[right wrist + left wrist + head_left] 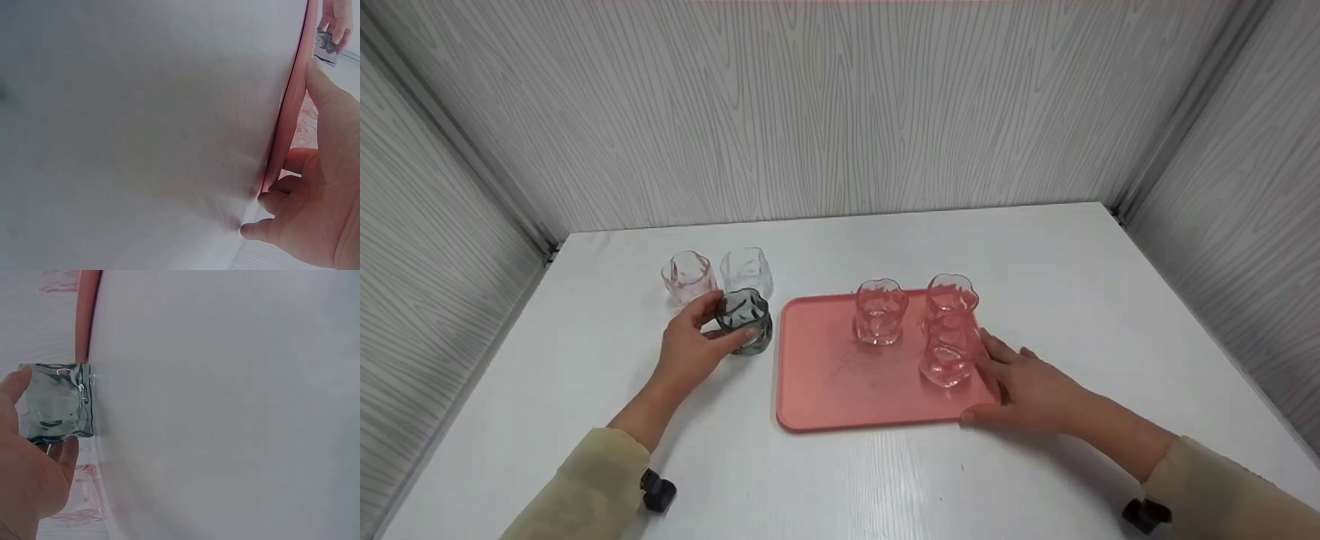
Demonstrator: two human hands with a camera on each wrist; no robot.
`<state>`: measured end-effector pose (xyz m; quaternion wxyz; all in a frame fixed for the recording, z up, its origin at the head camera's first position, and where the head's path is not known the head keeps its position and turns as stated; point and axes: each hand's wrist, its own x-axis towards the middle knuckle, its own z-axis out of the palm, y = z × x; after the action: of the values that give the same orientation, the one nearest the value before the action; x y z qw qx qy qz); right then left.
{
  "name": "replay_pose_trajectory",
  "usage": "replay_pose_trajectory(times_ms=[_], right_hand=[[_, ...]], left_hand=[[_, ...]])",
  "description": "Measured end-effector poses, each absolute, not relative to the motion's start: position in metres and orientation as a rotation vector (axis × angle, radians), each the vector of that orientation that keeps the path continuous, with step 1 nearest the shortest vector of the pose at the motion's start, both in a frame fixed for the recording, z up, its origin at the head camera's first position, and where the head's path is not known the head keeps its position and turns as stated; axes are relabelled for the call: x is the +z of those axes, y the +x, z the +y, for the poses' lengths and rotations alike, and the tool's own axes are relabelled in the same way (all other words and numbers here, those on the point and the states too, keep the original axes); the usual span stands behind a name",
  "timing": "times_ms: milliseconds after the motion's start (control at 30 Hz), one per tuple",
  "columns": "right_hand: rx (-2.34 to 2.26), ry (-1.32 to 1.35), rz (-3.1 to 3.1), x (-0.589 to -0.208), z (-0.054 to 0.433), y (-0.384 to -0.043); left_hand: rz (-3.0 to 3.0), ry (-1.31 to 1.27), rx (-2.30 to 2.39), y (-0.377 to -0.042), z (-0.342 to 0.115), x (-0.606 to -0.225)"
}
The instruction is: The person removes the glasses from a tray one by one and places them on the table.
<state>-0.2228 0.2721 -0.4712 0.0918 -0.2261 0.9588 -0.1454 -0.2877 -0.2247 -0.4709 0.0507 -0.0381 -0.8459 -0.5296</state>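
My left hand (694,349) grips a dark grey glass tumbler (744,322) at its sides, fingers on the far side and thumb on the near side. The glass is upright on the table, just left of the pink tray (825,397). At the tray's near right corner, my right hand (1035,390) touches the rim with thumb and fingers spread. Three see-through tumblers stand on the tray: one glass near the back middle (880,315), one at the back right (952,296), and another glass (947,364) in front of that.
Behind the grey tumbler stand a pale pink tumbler (688,277) and a clear tumbler (747,271). White wood-grain panels (840,112) wall the white table (855,480) at the back and both sides.
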Motion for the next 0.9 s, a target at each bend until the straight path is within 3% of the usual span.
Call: replay_pose_trajectory(times_ms=[367, 600, 900], right_hand=[[-0.421, -0.656, 2.850, -0.473, 0.272, -0.220], [-0.419, -0.664, 2.853, -0.473, 0.272, -0.218], [-0.414, -0.625, 2.841, -0.469, 0.264, -0.214]], left_hand=[[-2.528, -0.211, -1.382, -0.280, -0.212, -0.435], [-2.486, -0.471, -1.316, -0.279, -0.168, -0.412], [-2.544, -0.704, -1.396, -0.296, -0.105, -0.417]])
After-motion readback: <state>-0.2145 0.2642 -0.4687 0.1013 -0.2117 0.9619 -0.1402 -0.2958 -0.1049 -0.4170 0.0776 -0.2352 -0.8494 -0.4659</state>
